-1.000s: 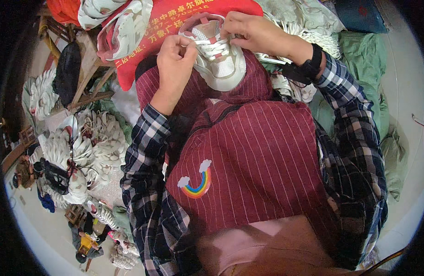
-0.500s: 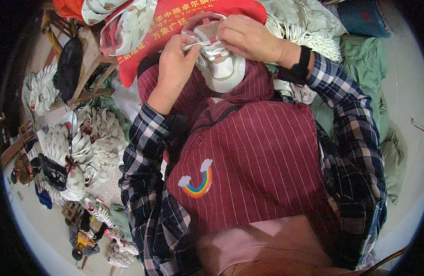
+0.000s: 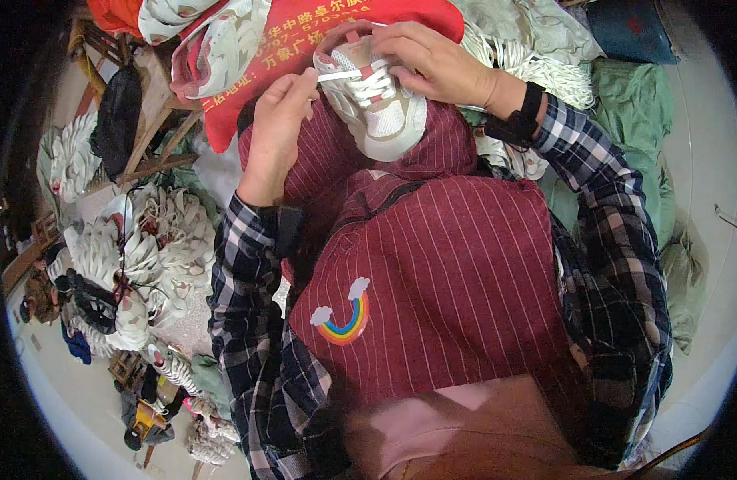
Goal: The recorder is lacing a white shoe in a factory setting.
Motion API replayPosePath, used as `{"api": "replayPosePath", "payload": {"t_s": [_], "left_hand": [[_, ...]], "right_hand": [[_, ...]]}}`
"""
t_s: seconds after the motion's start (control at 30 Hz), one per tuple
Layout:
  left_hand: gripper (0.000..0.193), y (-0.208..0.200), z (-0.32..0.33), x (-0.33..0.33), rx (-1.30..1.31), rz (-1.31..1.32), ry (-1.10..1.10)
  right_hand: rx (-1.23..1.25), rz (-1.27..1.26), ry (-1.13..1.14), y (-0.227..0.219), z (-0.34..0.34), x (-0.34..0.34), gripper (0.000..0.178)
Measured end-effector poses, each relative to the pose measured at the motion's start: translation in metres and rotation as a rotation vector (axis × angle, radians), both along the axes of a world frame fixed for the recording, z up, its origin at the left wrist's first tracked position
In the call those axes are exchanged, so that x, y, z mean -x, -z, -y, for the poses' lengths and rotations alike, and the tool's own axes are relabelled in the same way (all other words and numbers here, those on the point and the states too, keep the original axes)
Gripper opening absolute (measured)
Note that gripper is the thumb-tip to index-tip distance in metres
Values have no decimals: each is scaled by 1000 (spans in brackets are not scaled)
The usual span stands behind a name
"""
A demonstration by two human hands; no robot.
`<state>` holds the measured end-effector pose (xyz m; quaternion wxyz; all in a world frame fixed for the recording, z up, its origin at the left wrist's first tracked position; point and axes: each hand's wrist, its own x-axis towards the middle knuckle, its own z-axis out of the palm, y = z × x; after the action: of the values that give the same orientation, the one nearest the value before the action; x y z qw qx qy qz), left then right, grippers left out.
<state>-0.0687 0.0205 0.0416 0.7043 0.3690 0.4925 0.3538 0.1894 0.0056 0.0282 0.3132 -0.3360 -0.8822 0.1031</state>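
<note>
A white and beige sneaker with pink lining (image 3: 391, 132) rests on my lap, its toe toward me. White laces run across its front through several eyelets. My left hand (image 3: 279, 132) pinches one white shoelace (image 3: 339, 76), drawn taut out to the left from the upper eyelets. At the shoe's upper right side, my right hand (image 3: 442, 70) has its fingers bent over the edge by the tongue and its thumb beside the laces. Its fingertips are partly hidden, and whether they also hold a lace does not show.
A red cloth with yellow print (image 3: 264, 88) lies beyond my knees, another sneaker (image 3: 224, 56) on it. White laces (image 3: 544, 72) are heaped at the far right near green sacks (image 3: 632, 120). Piled white shoe parts (image 3: 176, 232) and a wooden stool (image 3: 148, 128) stand to the left.
My left hand has moved left and slightly down, pulling the lace out straight. My right hand has shifted a little and its fingers have loosened on the shoe's upper edge.
</note>
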Motion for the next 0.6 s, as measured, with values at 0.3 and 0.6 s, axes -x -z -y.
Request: {"api": "replayPosePath", "payload": {"t_s": [0.3,0.6], "left_hand": [[20,-1,45,-2,-777,-455,598],[31,-2,8,-22,-1093,-943,409]], "right_hand": [[55,308,133,-27,-5,19,20],[153,217,233,-27,3,25,31]]}}
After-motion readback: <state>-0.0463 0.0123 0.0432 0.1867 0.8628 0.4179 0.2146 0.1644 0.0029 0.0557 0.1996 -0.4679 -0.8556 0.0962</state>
